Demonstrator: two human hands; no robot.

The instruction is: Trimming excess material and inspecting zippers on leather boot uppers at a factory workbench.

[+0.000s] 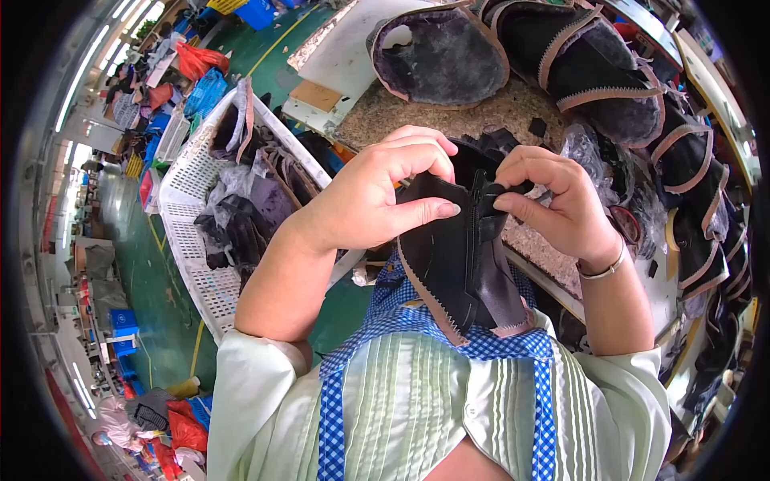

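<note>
Between my hands hangs a black boot upper (437, 256) with a zipper (475, 216) down its middle and a tan zigzag-cut lower edge. My left hand (393, 184) pinches its top edge left of the zipper, thumb in front and fingers behind. On the other side, my right hand (553, 196) pinches the top edge by a small black strap or tab, close to the zipper's upper end. The lower part of the upper rests against my blue checked apron (401, 321). Fingertips behind the material are partly hidden.
Several fur-lined boot uppers (441, 60) lie on the speckled worktop (385, 120), and more line the right side. Black scraps (497, 140) and clear plastic (589, 152) lie beyond my hands. A white perforated basket (180, 196) at left holds more uppers. The floor (132, 280) is green.
</note>
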